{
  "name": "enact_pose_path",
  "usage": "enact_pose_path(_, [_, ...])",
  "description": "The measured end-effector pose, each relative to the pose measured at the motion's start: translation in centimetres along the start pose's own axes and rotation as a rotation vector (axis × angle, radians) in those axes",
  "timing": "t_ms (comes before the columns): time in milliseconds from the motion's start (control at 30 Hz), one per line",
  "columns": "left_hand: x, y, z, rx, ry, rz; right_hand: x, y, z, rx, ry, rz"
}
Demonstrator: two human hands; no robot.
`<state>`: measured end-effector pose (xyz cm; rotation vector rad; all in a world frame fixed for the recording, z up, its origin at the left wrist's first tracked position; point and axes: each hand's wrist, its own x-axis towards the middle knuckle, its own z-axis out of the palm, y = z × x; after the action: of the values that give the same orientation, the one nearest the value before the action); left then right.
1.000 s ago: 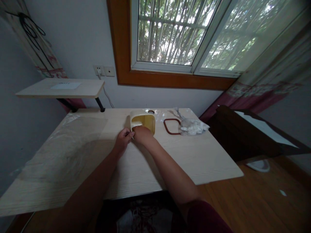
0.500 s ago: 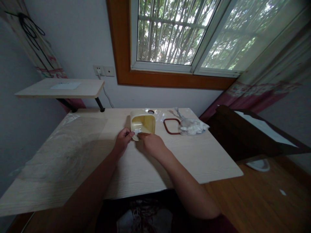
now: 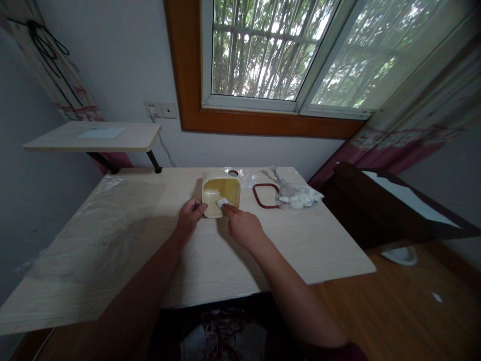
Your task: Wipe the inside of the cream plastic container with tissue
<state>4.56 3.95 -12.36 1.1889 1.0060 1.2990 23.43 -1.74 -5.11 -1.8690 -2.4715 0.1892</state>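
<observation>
A pale yellow, square plastic container point(image 3: 214, 188) lies tipped on its side on the table, its open mouth facing me. My left hand point(image 3: 190, 216) is closed on its lower left rim, thumb inside the mouth. In my right hand point(image 3: 240, 220) is a small white wipe or piece of tissue point(image 3: 222, 202), pressed by the fingers against the inner wall near the lower right of the mouth. The fingertips partly cover the white piece, so I cannot tell whether it is paper or cloth.
Right of the container lie a reddish-brown square ring point(image 3: 256, 195) and a clear plastic bag point(image 3: 300, 195) with white contents. A clear plastic sheet point(image 3: 108, 225) spreads over the left of the table point(image 3: 311, 250). A raised shelf point(image 3: 131, 138) stands at the back left.
My right hand has slid the white piece to the right along the container's inner lower side. My left hand stays at the left rim, and the container has barely moved.
</observation>
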Motion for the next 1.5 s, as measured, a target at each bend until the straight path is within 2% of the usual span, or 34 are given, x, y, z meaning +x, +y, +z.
enact_pose_path(167, [0.0,0.1,0.1,-0.005,0.005,-0.008,0.3,-0.5,0.4,0.034,-0.021,0.0])
enact_pose_path(433, [0.3,-0.7,0.0,-0.029,0.004,-0.003,0.6,-1.4,1.3,0.327,0.049,-0.157])
enact_pose_path(567, [0.3,-0.4,0.1,-0.028,0.003,-0.011,0.7,-1.3,1.1,0.408,0.071,-0.165])
enact_pose_path(1000, [0.2,-0.4,0.0,-0.031,-0.012,-0.002,1.1,-0.5,2.4,0.615,0.214,0.033])
enact_pose_path(1233, [0.2,-0.7,-0.1,0.0,-0.015,0.017,1.9,0.6,3.3,0.914,0.458,0.24])
enact_pose_path(1500, [0.0,0.0,0.3,0.026,-0.005,0.008,2.1,0.6,3.6,0.978,0.572,0.234])
